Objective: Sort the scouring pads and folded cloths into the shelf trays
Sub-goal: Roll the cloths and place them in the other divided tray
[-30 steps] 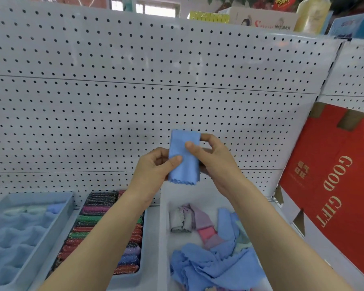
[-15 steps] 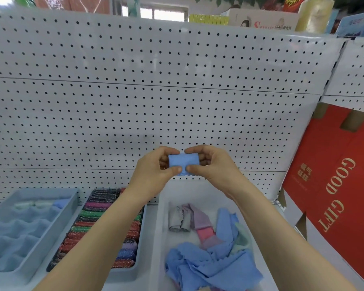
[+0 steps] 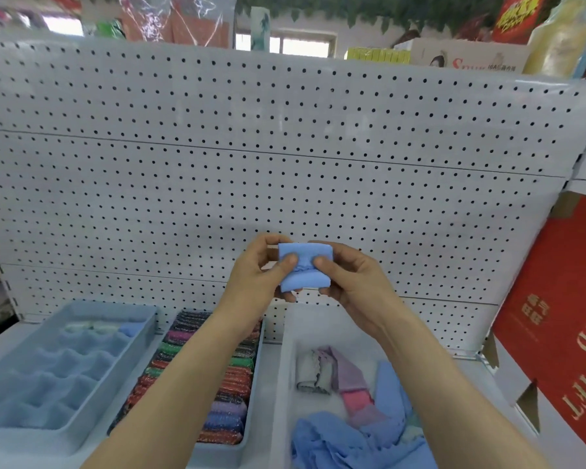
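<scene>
head | left hand, right hand pinch blue cloth | seemingly folded

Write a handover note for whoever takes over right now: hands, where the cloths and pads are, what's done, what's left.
Hands: left hand and right hand both pinch one folded blue cloth, held up before the pegboard.
Far left: divided blue tray, with folded cloths in its back row.
Centre: middle tray, lined with scouring pads.
Right: white bin, with loose cloths piled inside.
Done: pads look sorted; this cloth is folded.
Left: set it in a divided-tray cell, then probably fold and place the bin's cloths.
</scene>
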Tool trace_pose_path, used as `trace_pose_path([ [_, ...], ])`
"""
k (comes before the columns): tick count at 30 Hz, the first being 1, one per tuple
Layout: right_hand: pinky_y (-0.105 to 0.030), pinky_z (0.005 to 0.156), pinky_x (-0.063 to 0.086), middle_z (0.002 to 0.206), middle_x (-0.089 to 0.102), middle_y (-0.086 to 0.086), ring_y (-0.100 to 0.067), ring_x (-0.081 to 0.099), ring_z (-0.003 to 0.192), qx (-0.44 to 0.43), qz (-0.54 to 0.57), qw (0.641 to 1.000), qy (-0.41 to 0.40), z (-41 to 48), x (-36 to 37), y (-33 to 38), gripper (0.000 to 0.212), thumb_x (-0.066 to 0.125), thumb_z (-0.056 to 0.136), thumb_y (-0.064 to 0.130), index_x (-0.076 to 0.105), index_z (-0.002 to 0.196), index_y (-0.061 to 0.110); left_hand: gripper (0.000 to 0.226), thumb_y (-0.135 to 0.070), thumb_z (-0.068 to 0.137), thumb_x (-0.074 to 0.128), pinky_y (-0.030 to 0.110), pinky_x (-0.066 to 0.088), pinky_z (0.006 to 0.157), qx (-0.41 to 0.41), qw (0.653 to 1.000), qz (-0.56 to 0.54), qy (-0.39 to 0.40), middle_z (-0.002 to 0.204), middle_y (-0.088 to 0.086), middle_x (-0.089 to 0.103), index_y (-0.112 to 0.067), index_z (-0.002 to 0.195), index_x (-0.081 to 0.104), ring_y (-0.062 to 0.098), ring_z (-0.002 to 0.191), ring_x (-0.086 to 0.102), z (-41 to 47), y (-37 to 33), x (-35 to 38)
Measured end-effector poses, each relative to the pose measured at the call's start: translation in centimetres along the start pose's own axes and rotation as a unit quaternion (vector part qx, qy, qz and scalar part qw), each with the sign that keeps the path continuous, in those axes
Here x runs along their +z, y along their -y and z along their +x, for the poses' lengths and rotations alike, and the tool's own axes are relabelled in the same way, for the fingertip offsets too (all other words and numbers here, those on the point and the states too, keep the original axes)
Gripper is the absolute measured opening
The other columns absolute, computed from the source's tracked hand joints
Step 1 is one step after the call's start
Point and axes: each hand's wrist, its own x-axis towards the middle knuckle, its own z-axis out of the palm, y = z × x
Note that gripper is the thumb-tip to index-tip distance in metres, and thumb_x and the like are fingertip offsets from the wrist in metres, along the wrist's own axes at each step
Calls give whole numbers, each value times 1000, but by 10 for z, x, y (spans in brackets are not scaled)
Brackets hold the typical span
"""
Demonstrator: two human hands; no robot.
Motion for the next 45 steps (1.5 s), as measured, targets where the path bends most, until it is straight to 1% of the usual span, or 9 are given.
trace_pose_path([
  [5,-27,83,52,108,70,-7,-17,63,94,4,9,999,45,24,42,-15,32,69,85,21,69,114,7,17,-32,89,64,32,59,72,-22,996,-82,19,97,-2,65,-16,96,65,16,84,67,14,8,-54],
  [11,-23,75,52,106,68,-12,-22,66,89,7,-47,999,-9,63,145,-53,20,68,89,5,65,109,8,9,-12,91,70,28,58,78,37,996,74,25,110,0,68,-21,90,68,16,88,70,32,33,-169],
  [16,-30,82,58,111,71,-9,-21,69,97,54,-192,978,55,102,251,-92,26,70,90,11,68,115,17,28,-9,88,71,36,59,81,23,991,124,45,109,-8,68,-34,100,65,18,94,69,38,56,-294],
  [23,-23,62,47,76,64,-7,-13,56,66,166,-280,943,71,146,375,-181,12,78,80,12,71,89,12,39,-17,85,76,19,51,79,-141,975,172,-15,115,0,63,-25,121,61,14,97,62,23,116,-441],
  [27,-31,69,53,85,64,-10,-19,59,74,182,-235,955,15,154,420,-250,22,80,80,7,64,96,10,51,-34,89,72,37,46,100,-279,916,282,-58,132,7,59,-17,135,55,23,119,56,2,159,-500],
  [32,-34,76,50,89,65,-6,-17,58,78,165,-276,947,-14,160,444,-300,26,79,80,8,61,98,13,45,-16,91,70,44,54,88,-364,921,129,-42,113,16,66,-17,135,57,34,101,66,-12,185,-515],
  [36,-33,77,50,100,71,-8,-23,64,91,136,-421,896,40,162,448,-307,24,70,83,10,64,107,11,36,-6,92,66,44,57,85,-387,920,37,-48,107,20,70,-19,126,64,37,97,69,-14,189,-519],
  [41,-30,67,40,105,69,-10,-32,63,98,104,-630,752,163,174,455,-303,27,59,87,14,65,113,18,35,-7,92,67,38,59,79,-398,916,12,-43,108,17,71,-27,121,66,33,97,71,-12,192,-519],
  [45,-31,68,44,99,71,-8,-30,64,95,115,-643,731,194,179,460,-303,20,62,88,27,70,104,18,33,-7,92,67,43,59,84,-397,917,8,-43,106,17,71,-26,119,67,34,97,71,-12,191,-518],
])
